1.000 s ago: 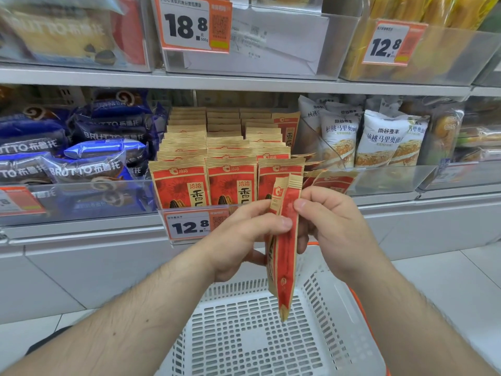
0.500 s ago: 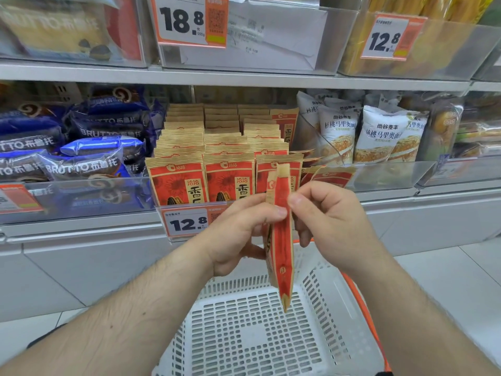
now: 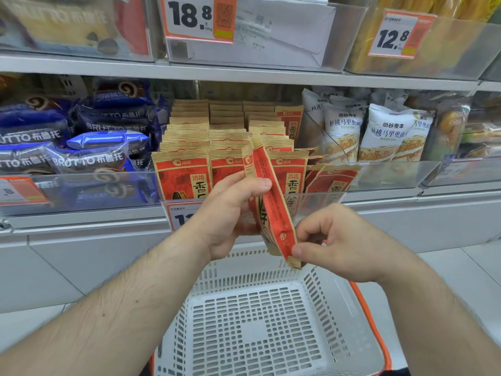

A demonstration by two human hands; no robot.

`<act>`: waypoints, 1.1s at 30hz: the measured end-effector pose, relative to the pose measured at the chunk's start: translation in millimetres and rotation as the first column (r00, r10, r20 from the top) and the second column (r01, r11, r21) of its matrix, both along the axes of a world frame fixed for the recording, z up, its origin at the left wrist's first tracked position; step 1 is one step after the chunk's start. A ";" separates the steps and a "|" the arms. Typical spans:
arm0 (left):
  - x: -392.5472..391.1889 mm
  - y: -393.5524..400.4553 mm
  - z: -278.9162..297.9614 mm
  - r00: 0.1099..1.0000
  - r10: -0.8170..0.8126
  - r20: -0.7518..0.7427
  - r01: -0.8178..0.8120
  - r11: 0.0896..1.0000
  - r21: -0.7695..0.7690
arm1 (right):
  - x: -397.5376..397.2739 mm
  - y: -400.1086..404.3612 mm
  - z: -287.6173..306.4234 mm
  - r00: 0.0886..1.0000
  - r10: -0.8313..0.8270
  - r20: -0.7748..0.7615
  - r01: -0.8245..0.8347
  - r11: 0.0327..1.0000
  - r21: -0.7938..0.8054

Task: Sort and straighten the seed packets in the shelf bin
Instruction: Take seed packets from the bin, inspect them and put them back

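We judge sorting mid-way: left hand [image 3: 230, 213] grips the seed packets [image 3: 271, 202] and right hand [image 3: 339, 242] pinches their lower corner, before the shelf bin [image 3: 320, 202], with slumped packets [image 3: 329, 180] at 3 o'clock.

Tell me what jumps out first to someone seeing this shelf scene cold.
Dead centre, a red seed packet is held edge-on in front of the shelf, the left hand gripping its upper part and the right hand pinching its bottom corner. Behind it, the shelf bin holds rows of matching red and tan packets. Below the hands sits a white perforated basket.
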State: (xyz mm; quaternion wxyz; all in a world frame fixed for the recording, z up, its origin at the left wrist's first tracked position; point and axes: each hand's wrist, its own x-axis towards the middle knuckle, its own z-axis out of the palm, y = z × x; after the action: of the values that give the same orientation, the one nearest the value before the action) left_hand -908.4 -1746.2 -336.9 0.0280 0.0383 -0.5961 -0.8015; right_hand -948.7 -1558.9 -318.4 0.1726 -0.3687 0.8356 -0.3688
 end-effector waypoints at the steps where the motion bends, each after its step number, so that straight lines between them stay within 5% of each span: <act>1: -0.4 -0.1 -0.1 1.000 -0.001 0.002 0.001 1.000 0.004 | -0.4 0.5 0.2 1.000 0.006 0.015 -0.006 1.000 -0.011; 10: 2.9 -2.6 0.2 0.998 -0.050 -0.040 0.051 0.998 0.024 | -6.3 1.8 -5.5 0.987 0.023 0.158 -0.005 0.994 -0.111; 16: 7.6 3.1 -1.8 0.974 -0.211 -0.079 0.217 0.973 0.082 | -9.6 -5.0 -15.7 0.962 -0.208 0.177 0.229 0.967 -0.109; 21: 8.0 9.0 -2.1 0.986 -0.164 0.032 0.160 0.982 0.102 | -4.4 -13.6 -15.8 0.906 -0.296 0.304 0.373 0.897 -0.238; 33: 4.5 11.2 -1.8 0.997 -0.074 -0.002 0.074 0.997 -0.038 | -9.8 -10.6 -20.9 0.834 -0.329 0.442 0.478 0.831 -0.284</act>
State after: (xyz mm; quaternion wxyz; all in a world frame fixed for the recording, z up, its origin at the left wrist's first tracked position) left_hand -903.9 -1735.0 -338.7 0.0000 0.0145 -0.6123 -0.7905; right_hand -958.5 -1569.5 -339.2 0.1701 -0.1291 0.7579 -0.6164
